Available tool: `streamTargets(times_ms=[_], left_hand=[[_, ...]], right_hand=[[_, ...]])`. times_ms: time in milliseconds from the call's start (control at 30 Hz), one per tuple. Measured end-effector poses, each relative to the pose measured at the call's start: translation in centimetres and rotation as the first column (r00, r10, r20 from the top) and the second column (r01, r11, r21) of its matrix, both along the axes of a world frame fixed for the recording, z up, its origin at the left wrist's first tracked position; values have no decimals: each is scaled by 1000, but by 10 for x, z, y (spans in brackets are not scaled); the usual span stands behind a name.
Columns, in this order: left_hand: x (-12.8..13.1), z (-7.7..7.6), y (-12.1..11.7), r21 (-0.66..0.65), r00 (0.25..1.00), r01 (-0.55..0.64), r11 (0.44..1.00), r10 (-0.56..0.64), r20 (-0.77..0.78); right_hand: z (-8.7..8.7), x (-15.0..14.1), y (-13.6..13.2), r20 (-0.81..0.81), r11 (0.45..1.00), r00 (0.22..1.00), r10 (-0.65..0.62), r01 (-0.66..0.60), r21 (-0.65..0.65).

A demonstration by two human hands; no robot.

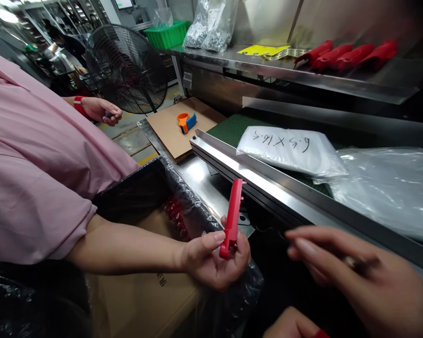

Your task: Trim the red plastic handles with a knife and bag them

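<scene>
Currently the right hand (359, 277) hovers low at the near right, fingers stretched toward the left. It is blurred, with something thin and dark among the fingers; whether it grips cannot be told. The left hand (289, 324) shows only as a sliver at the bottom edge, with a trace of red beside it; its state cannot be told.

Just left of the right hand, a co-worker's hand (211, 263) pinches the lower end of a red part (232, 216), held upright over the desk's (200, 178) near edge. Below it stands a box (144, 300) lined with black film, more red pieces (176, 216) inside.

A white bag (289, 150) and a clear bag (391, 188) lie behind the steel rail. At the desk's far left end a tape dispenser (186, 122) sits on cardboard (165, 136). A fan (125, 68) stands beyond.
</scene>
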State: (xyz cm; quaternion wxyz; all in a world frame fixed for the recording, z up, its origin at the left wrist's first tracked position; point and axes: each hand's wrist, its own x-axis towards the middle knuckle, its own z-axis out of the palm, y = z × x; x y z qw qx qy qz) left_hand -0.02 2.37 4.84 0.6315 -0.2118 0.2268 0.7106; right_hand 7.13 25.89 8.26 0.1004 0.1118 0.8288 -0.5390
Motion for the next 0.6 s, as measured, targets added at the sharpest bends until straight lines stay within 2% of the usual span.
streamTargets(times_ms=[33,100,200,300,400,500,600], left_hand=[[-1,1,1,-6,1000,16,1000,-16,18],[-3,1,2,-17,998,54,998,-54,45],[-6,1,6,-30,993,102,994,-100,66],[-6,0,8,-37,990,123,992,-120,70],[-4,0,6,-42,992,123,991,-122,39],[-8,2,-2,-39,992,125,991,-126,-26],[-12,11,-6,-30,982,153,988,-155,-110]], right_hand=[[6,-17,-9,99,993,993,65,-55,-107],[14,-45,-28,144,961,982,120,-79,-264],[16,-67,-52,131,912,965,225,-161,-376],[15,-70,-63,123,892,959,257,-187,-412],[19,-67,-60,119,890,967,227,-156,-429],[29,-63,-46,78,912,988,133,-91,-400],[37,-53,-25,66,918,996,65,-33,-395]])
